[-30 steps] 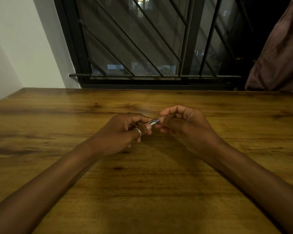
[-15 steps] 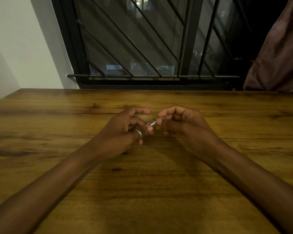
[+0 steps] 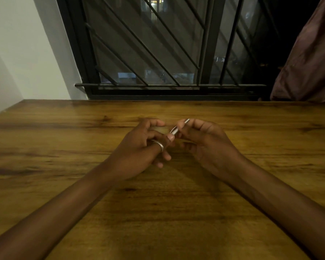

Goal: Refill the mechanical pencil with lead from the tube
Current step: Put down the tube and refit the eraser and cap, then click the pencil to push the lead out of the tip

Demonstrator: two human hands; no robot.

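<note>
Wooden table (image 3: pixel 233 212) is filling the head view, both forearms lying across it. Right hand (image 3: pixel 206 145) is pinching a slim silver mechanical pencil (image 3: pixel 178 127) between thumb and fingers, the shaft slanting up and away. Left hand (image 3: pixel 141 149), wearing a ring (image 3: pixel 159 146), is curling beside it, fingertips meeting the pencil's lower end; whether it is gripping anything, cannot tell. Lead tube not discernible. Barred window (image 3: pixel 158 53) and a curtain (image 3: pixel 308 62) are standing behind.
</note>
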